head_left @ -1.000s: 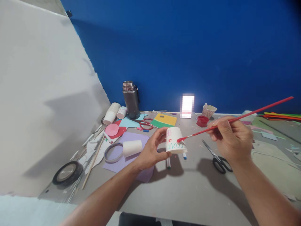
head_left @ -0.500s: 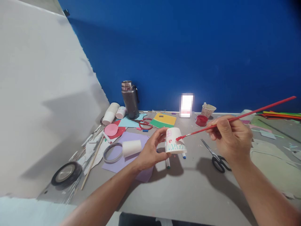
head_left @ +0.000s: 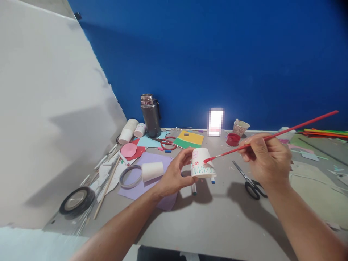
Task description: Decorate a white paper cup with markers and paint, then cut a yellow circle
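Observation:
Upside down, a white paper cup (head_left: 201,156) is held between the thumb and fingers of my left hand (head_left: 175,174), above the table. It bears a pink window drawing, red dabs and green-blue grass strokes near its rim. My right hand (head_left: 268,159) pinches a long red paintbrush (head_left: 299,126). The red-coated tip meets the cup's side, or is very near it. Black-handled scissors (head_left: 251,185) lie below my right hand. Beneath the cup are markers with a green end (head_left: 194,189) and a blue end (head_left: 212,180).
A second white cup (head_left: 152,171) and a tape roll (head_left: 130,176) rest on purple paper (head_left: 136,194). A dark flask (head_left: 151,117) stands behind. Black tape (head_left: 77,201) lies left; a red paint pot (head_left: 233,139) and speckled cup (head_left: 240,128) stand back right.
The brush's far end has dipped and shifted slightly left. My left hand and the cup have hardly moved.

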`<act>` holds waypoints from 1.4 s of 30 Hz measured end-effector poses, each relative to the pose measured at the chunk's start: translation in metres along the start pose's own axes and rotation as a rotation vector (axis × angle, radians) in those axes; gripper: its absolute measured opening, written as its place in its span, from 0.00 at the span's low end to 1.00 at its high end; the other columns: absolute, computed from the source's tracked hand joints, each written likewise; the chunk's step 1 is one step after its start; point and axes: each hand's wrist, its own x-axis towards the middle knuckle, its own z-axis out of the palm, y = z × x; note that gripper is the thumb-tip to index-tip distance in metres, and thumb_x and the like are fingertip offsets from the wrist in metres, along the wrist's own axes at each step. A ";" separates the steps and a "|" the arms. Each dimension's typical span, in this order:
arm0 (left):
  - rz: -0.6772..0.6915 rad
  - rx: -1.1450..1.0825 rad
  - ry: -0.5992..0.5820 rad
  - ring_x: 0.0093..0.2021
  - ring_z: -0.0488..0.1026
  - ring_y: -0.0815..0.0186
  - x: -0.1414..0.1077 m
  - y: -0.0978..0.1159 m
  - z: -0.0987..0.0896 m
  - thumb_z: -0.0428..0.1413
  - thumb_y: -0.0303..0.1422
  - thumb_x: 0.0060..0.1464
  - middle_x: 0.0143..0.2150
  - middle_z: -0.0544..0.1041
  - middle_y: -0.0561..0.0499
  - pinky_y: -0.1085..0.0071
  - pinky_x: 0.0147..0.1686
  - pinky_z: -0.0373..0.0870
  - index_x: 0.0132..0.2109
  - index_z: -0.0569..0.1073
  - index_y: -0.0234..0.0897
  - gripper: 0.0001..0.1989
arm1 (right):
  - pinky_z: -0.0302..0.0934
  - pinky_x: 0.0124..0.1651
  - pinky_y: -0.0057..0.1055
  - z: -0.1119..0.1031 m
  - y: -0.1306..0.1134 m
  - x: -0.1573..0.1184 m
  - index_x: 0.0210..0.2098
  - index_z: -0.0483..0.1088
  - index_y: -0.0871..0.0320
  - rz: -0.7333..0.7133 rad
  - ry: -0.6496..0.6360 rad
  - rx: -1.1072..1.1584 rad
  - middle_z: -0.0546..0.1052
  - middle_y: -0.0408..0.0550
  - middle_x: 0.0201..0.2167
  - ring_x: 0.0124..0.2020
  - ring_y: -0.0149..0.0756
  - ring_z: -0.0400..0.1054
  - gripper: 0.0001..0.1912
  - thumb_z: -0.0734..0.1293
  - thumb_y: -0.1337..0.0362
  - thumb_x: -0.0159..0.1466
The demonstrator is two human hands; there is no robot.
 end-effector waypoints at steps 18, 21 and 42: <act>0.014 -0.013 -0.020 0.70 0.68 0.47 0.000 -0.004 -0.003 0.70 0.27 0.49 0.68 0.72 0.43 0.46 0.71 0.60 0.65 0.68 0.46 0.37 | 0.60 0.21 0.28 -0.001 0.000 0.000 0.32 0.78 0.55 0.009 -0.005 -0.010 0.77 0.43 0.23 0.19 0.28 0.67 0.16 0.72 0.51 0.70; 0.016 -0.027 -0.016 0.70 0.68 0.47 0.000 -0.005 -0.003 0.70 0.27 0.49 0.67 0.73 0.43 0.47 0.71 0.60 0.64 0.68 0.46 0.37 | 0.61 0.21 0.29 -0.002 0.001 0.000 0.32 0.79 0.55 0.023 -0.007 -0.009 0.78 0.44 0.24 0.19 0.29 0.67 0.16 0.73 0.51 0.70; -0.024 0.078 -0.013 0.70 0.67 0.45 -0.002 -0.005 -0.003 0.68 0.26 0.47 0.69 0.70 0.43 0.43 0.70 0.61 0.65 0.69 0.46 0.38 | 0.62 0.20 0.28 -0.001 0.004 -0.001 0.32 0.78 0.54 0.028 -0.024 -0.009 0.79 0.44 0.26 0.19 0.29 0.68 0.15 0.73 0.52 0.70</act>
